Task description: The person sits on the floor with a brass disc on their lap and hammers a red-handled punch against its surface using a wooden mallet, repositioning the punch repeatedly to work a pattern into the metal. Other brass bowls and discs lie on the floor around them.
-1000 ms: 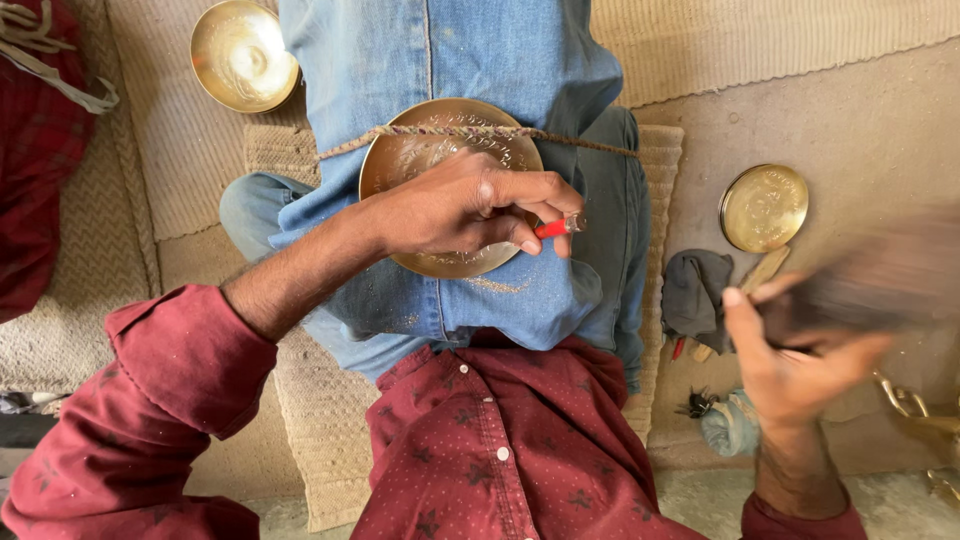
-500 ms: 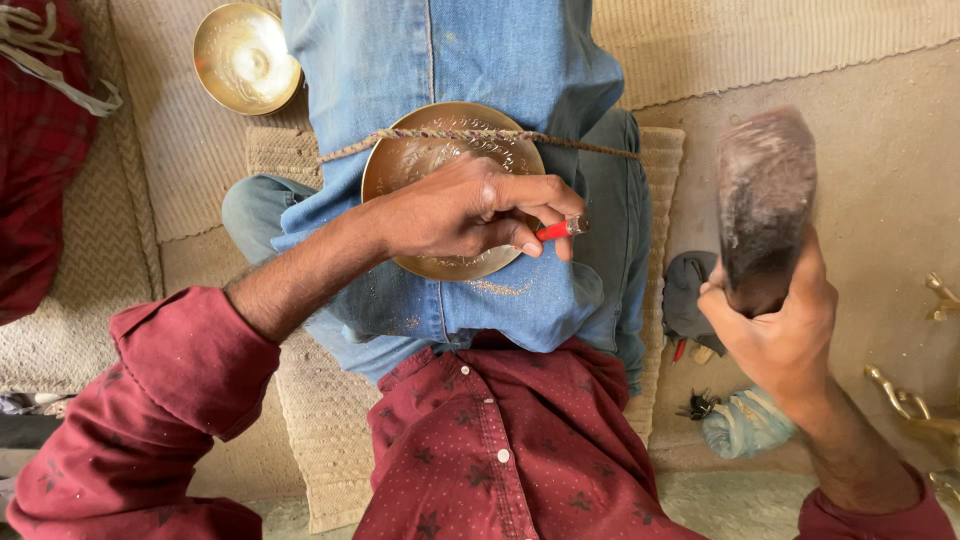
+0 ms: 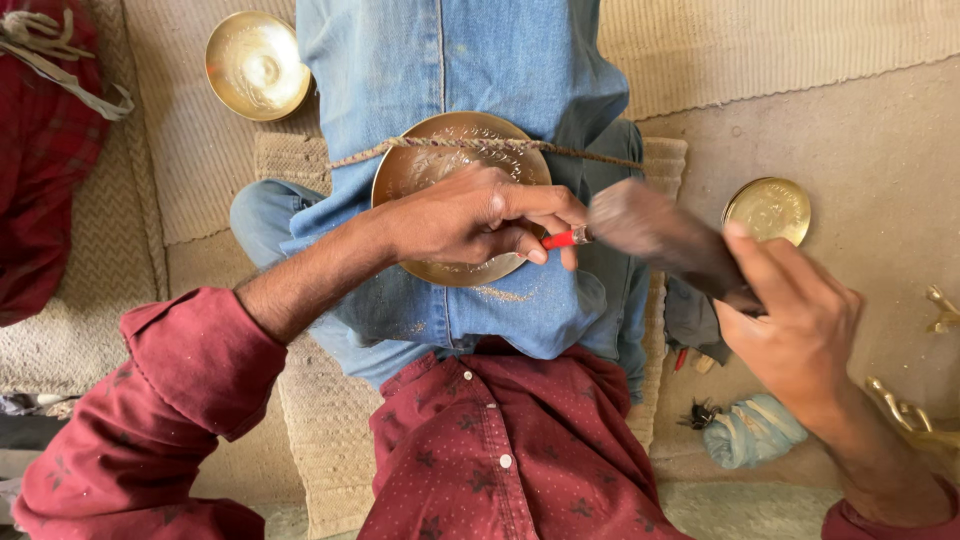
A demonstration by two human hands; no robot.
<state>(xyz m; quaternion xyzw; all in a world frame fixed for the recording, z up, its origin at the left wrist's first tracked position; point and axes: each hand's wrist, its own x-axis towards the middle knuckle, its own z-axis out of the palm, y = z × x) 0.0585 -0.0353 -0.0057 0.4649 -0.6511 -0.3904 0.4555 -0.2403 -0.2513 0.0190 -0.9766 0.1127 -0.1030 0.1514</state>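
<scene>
- The left hand (image 3: 470, 215) is closed around a thin tool with a red handle (image 3: 560, 239), whose red end and metal collar stick out past the fingertips toward the right.
- The left hand is rested on a round, engraved brass plate (image 3: 440, 165), which lies on the blue denim lap (image 3: 480, 300) and is crossed near its upper edge by a twisted brown cord (image 3: 590, 155).
- Fine brass-coloured filings (image 3: 500, 294) are seen on the denim just below the plate's lower rim.
- The right hand (image 3: 795, 325) is clenched on a dark, blurred hammer-like block (image 3: 660, 235), whose far end is met by the metal collar of the red-handled tool.
- A small round brass disc (image 3: 768, 210) is laid on the tan floor (image 3: 870, 140) just beyond the right hand.
- A pale blue cloth bundle (image 3: 755, 432) is set on the floor below the right wrist.
- A shiny brass bowl (image 3: 257, 65) is placed on the woven mat (image 3: 190, 180) at the upper left, well apart from both hands.
- Curved brass pieces (image 3: 905, 405) are partly seen at the right edge.
</scene>
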